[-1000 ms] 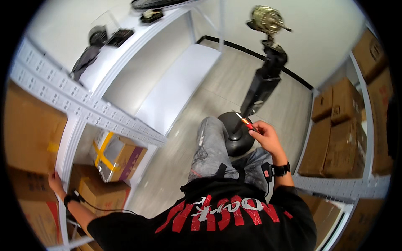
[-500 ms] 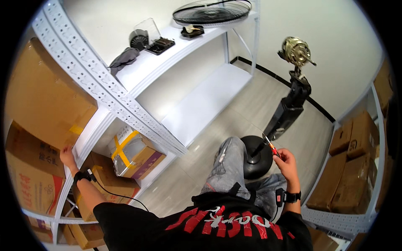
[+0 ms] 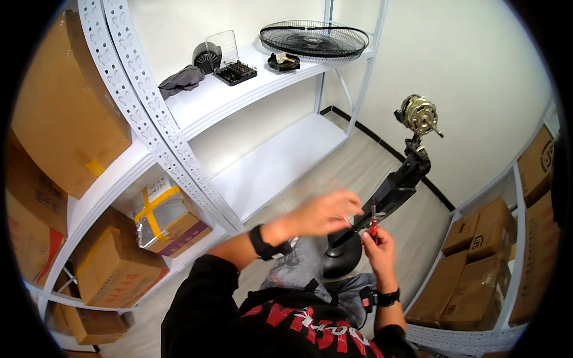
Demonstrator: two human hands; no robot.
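My right hand (image 3: 381,250) is closed on a red-handled screwdriver (image 3: 374,227), its shaft pointing up beside the black stand. My left hand (image 3: 328,212), smeared by motion, hovers just left of the screwdriver, and whether its fingers hold anything is unclear. Both hands are close to the lower part of the black fan column (image 3: 394,188), which leans up to the right. At its top sits a bare metal fan motor (image 3: 419,115) with a thin shaft sticking out. The round black base (image 3: 346,264) is between my legs, partly covered by my trousers.
On the white shelf (image 3: 209,109) lie a wire fan guard (image 3: 313,42), a small black part (image 3: 283,61), a bit set (image 3: 236,72) with its lid raised, a round black piece (image 3: 206,58) and a grey cloth (image 3: 182,82). Cartons (image 3: 119,268) fill racks on both sides.
My left hand has come from the boxes at the left to the screwdriver beside the column. My right hand has moved slightly left and down, still holding the screwdriver. The view has shifted.
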